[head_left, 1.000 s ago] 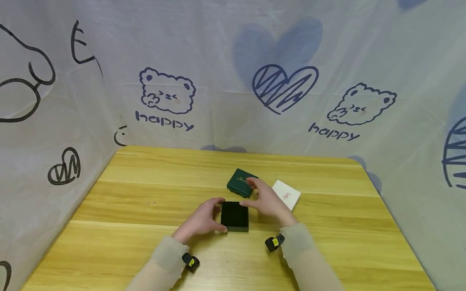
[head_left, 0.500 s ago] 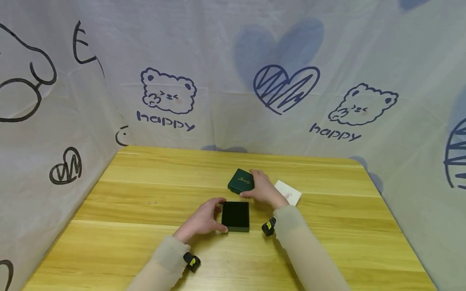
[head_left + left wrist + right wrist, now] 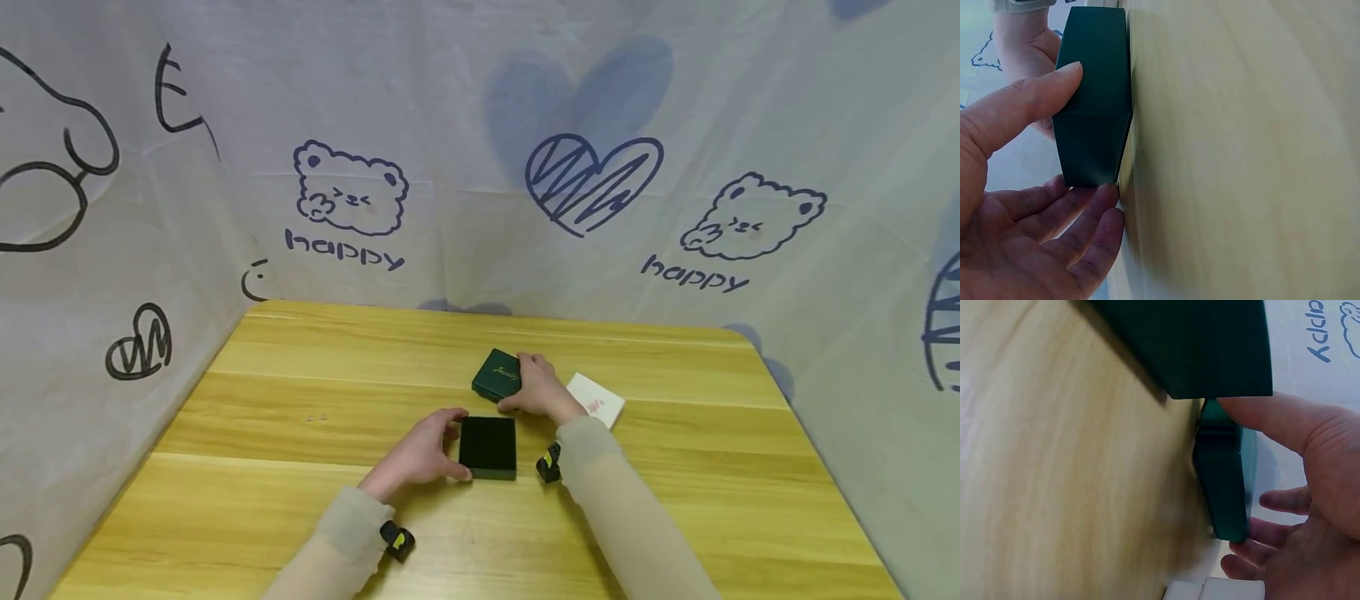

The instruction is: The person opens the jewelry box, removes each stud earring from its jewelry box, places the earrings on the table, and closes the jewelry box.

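head view: the left hand (image 3: 423,450) holds the dark box (image 3: 487,446) by its left side on the desk (image 3: 270,500); just beyond it, the right hand (image 3: 542,390) holds the green box (image 3: 497,375), near the white box (image 3: 599,400).

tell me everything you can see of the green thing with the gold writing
The green piece is dark green, squarish and flat-topped, with gold script on its upper face and a smooth, slightly sheeny surface, perhaps coated card. The right wrist view shows a stepped ridge along its edge. It lies face up on the table, at an angle, beyond the black-topped box. The right hand holds its right side, hiding part of it. I can't tell whether it's a lid or whole box.
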Demonstrator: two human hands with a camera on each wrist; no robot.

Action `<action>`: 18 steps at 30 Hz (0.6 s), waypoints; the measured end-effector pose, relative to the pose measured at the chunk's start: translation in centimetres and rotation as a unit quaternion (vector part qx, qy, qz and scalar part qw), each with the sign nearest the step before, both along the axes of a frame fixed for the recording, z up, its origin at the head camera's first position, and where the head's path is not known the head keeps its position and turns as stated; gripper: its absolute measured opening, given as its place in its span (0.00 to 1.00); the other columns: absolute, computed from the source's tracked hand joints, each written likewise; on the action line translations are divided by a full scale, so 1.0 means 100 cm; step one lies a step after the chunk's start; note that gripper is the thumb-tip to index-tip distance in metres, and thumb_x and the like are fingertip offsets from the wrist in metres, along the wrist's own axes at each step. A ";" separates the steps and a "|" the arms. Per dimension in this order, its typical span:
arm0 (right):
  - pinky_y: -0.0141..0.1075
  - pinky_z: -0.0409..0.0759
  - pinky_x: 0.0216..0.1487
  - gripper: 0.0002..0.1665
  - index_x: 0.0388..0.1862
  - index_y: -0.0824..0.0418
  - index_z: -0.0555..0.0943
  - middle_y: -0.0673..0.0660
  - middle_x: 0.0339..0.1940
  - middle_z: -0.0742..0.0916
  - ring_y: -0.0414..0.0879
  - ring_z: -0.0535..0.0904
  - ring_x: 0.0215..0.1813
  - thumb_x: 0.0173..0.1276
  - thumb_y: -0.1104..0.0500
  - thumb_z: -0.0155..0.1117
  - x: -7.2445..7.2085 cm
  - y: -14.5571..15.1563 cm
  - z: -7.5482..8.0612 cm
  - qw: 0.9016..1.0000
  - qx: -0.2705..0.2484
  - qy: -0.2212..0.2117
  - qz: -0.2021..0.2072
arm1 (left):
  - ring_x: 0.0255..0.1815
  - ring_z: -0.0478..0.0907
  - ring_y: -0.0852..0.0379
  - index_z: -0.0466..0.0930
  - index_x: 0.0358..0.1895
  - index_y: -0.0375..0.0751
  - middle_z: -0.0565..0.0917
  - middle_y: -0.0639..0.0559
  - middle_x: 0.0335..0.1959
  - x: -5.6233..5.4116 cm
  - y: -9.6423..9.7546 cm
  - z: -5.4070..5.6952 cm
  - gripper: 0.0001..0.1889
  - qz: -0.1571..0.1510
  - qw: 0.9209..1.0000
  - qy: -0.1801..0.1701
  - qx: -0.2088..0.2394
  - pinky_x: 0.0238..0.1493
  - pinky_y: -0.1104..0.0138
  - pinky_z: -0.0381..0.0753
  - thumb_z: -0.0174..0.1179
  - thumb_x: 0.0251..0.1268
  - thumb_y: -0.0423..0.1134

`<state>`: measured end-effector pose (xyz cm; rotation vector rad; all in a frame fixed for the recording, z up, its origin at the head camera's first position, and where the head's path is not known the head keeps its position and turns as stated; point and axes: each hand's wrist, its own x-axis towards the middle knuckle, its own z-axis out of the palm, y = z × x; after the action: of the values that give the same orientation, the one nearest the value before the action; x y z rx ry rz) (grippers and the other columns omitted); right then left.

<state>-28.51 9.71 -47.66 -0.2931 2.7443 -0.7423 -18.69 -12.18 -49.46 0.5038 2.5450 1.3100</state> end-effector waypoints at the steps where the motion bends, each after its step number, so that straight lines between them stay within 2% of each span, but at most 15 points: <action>1: 0.55 0.62 0.68 0.61 0.78 0.66 0.52 0.70 0.76 0.57 0.64 0.54 0.75 0.56 0.47 0.77 0.000 0.000 -0.001 1.000 0.005 0.000 0.000 | 0.57 0.75 0.41 0.64 0.69 0.30 0.73 0.35 0.61 0.000 0.000 0.000 0.46 0.001 1.000 0.000 -0.001 0.58 0.49 0.72 0.79 0.43 0.34; 10: 0.53 0.66 0.65 0.59 0.76 0.67 0.57 0.68 0.73 0.64 0.63 0.62 0.70 0.54 0.47 0.78 -0.003 0.000 -0.003 0.999 0.025 0.026 -0.001 | 0.56 0.75 0.41 0.65 0.68 0.31 0.74 0.35 0.60 0.001 0.001 -0.001 0.46 0.002 1.000 0.004 -0.007 0.58 0.49 0.72 0.80 0.42 0.34; 18: 0.52 0.70 0.62 0.58 0.76 0.64 0.60 0.66 0.71 0.67 0.60 0.68 0.65 0.52 0.48 0.79 -0.002 0.004 -0.002 0.999 -0.005 0.037 -0.020 | 0.57 0.75 0.40 0.64 0.69 0.30 0.73 0.35 0.61 0.001 0.001 0.001 0.46 0.000 1.000 0.001 -0.006 0.58 0.49 0.72 0.79 0.43 0.33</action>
<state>-28.73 10.14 -47.86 -0.2749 2.8238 -0.7705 -18.55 -12.05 -49.32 0.5025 2.5537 1.2929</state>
